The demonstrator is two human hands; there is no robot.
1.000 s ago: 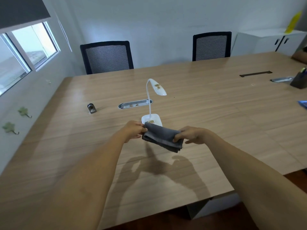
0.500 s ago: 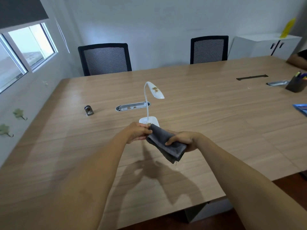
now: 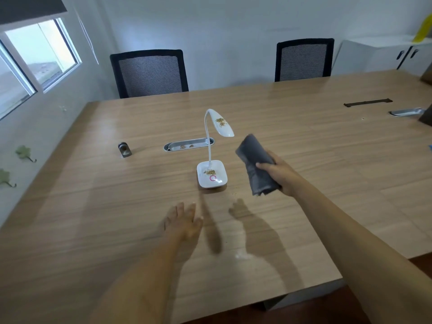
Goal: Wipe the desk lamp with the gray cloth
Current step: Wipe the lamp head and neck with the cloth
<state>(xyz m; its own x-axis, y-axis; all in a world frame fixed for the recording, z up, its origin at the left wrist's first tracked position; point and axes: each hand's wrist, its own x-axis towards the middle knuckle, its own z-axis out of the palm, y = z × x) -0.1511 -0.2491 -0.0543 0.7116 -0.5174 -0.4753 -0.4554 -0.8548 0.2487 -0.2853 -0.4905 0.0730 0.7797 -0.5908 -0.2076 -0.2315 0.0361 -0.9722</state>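
Observation:
A small white desk lamp (image 3: 212,176) stands mid-table, its gooseneck rising to a drooping head. Brownish crumbs lie on the head and on the square base, beside a pink ring mark. My right hand (image 3: 281,173) grips a folded gray cloth (image 3: 256,163) just right of the lamp, apart from it. My left hand (image 3: 183,223) hovers low over the wood in front of the lamp base, fingers spread, holding nothing.
The wooden table (image 3: 93,206) fills the view. A metal cable tray (image 3: 189,144) sits behind the lamp, a small dark gadget (image 3: 124,149) to its left. Two black mesh chairs (image 3: 149,72) stand at the far edge. A second cable tray (image 3: 406,111) lies far right.
My left hand let go of the cloth and dropped toward the table. My right hand carried the cloth up and to the right of the lamp.

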